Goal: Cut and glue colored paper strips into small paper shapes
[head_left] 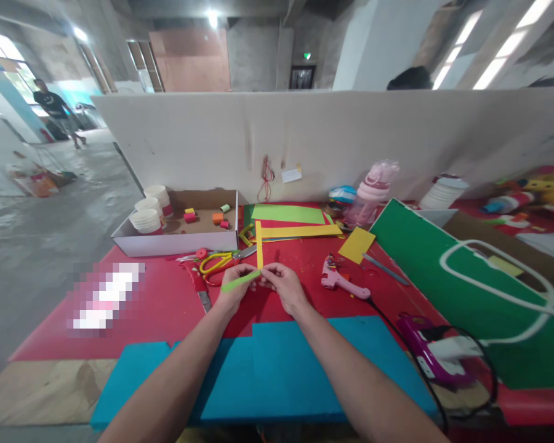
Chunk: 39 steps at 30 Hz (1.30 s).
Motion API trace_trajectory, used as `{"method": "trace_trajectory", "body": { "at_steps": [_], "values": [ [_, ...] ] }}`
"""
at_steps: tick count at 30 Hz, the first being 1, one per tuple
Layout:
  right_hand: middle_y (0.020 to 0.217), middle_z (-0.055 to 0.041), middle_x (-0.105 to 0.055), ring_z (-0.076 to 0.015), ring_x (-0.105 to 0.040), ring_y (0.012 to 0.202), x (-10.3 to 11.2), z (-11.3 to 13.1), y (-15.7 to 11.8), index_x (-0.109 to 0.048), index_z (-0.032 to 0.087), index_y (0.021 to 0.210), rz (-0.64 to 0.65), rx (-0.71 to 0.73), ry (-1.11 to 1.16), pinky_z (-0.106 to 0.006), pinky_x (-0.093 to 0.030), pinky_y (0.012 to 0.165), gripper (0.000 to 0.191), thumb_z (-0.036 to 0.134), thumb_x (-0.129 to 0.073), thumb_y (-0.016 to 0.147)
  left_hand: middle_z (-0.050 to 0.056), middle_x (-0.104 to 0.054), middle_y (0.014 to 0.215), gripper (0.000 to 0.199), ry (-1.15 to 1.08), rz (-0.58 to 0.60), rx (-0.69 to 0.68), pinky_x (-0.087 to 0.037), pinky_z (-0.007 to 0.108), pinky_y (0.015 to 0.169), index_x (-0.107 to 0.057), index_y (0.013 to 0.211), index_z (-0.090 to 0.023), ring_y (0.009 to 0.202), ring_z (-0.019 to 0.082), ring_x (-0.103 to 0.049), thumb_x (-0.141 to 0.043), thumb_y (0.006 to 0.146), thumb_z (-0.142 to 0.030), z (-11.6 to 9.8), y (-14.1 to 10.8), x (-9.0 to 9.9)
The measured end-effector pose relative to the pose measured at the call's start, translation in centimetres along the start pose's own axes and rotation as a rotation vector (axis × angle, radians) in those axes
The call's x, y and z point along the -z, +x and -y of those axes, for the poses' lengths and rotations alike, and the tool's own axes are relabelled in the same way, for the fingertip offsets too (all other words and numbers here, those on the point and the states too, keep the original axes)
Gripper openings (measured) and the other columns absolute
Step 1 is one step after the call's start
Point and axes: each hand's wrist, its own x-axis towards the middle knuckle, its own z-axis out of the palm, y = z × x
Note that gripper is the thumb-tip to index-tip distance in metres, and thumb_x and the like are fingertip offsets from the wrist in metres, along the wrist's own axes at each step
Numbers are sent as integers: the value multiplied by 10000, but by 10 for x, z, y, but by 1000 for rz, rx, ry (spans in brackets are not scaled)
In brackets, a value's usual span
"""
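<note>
A narrow light-green paper strip (240,282) slants across the fingers of my left hand (235,288), which are closed on it. Its upper end reaches the fingertips of my right hand (281,284), pinched together at that end. The fingertips of both hands nearly meet, and what lies between them is partly hidden. Just beyond my fingers a yellow paper strip (259,246) runs away from me, its near end at my fingertips. To the left are yellow-handled scissors (216,263). A pink glue gun (344,284) lies to the right of my right hand.
Paper cups (146,220) and small coloured paper rolls (218,218) sit in an open box (175,243). Blue foam sheets (314,357) cover the near edge. A green board (425,289), a purple power strip (434,357) and cables are at right. A white partition (203,141) stands behind.
</note>
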Motion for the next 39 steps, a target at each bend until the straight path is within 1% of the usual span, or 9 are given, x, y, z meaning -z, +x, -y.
{"method": "trace_trajectory", "body": {
  "at_steps": [3, 8, 12, 15, 21, 25, 28, 33, 39],
  "values": [
    [598, 16, -630, -95, -579, 553, 0, 1, 1, -662, 156, 734, -29, 0, 10, -247, -510, 616, 336, 390, -815, 548, 25, -634, 610, 211, 2, 28, -14, -418, 221, 508, -674, 747, -121, 515, 98, -528, -724, 661, -306, -1, -1, 1],
    [594, 18, -628, -98, -584, 549, 1, 1, 2, -636, 162, 707, -45, 7, 42, -246, -501, 611, 338, 416, -802, 557, 27, -617, 628, 223, 61, 155, -9, -417, 223, 537, -648, 742, -118, 546, 103, -528, -726, 675, -316, -5, -3, -2],
    [574, 23, -611, -96, -568, 537, -1, 0, 1, -647, 158, 727, -20, 2, -26, -244, -498, 593, 331, 409, -793, 569, 1, -587, 615, 228, -1, 59, -11, -407, 212, 525, -610, 733, -142, 539, 95, -519, -699, 700, -349, 0, -2, -1],
    [600, 22, -621, -96, -570, 556, -1, 0, 0, -658, 160, 756, -5, 5, -47, -250, -507, 615, 340, 401, -798, 560, -3, -584, 604, 218, 26, 29, 3, -404, 208, 522, -607, 722, -147, 537, 96, -520, -696, 695, -345, 3, -1, 1],
    [563, 17, -615, -103, -566, 530, 0, -1, 1, -657, 155, 729, -8, 33, -92, -256, -513, 591, 341, 425, -785, 566, -16, -576, 575, 235, 38, 18, 22, -399, 208, 513, -596, 710, -156, 526, 98, -517, -711, 673, -358, 0, -1, 0],
    [549, 11, -627, -108, -586, 514, -1, 1, 0, -630, 156, 713, 20, 2, -78, -261, -528, 591, 339, 416, -786, 561, 0, -572, 540, 266, 71, 49, 0, -384, 221, 500, -596, 640, -139, 496, 98, -499, -694, 694, -380, -3, 1, 2],
    [551, 2, -640, -113, -606, 512, -2, 3, -1, -615, 155, 703, 13, -24, -85, -244, -521, 569, 340, 413, -786, 563, 5, -566, 511, 297, 81, 22, -17, -365, 225, 493, -581, 596, -133, 471, 93, -486, -700, 694, -387, -4, 3, 5],
    [607, -12, -667, -118, -628, 545, -2, 5, -2, -601, 161, 686, -22, -27, -52, -241, -526, 566, 354, 421, -799, 550, -14, -565, 536, 293, -13, 4, -47, -364, 215, 487, -570, 651, -142, 463, 81, -480, -705, 697, -398, -7, 4, 7],
    [572, -6, -645, -116, -621, 548, -1, 6, -2, -613, 157, 681, 21, -49, -24, -259, -541, 603, 333, 396, -808, 554, 1, -592, 568, 292, 69, 55, -26, -380, 217, 506, -606, 667, -130, 498, 89, -499, -746, 643, -385, -3, 4, 6]
  ]
}}
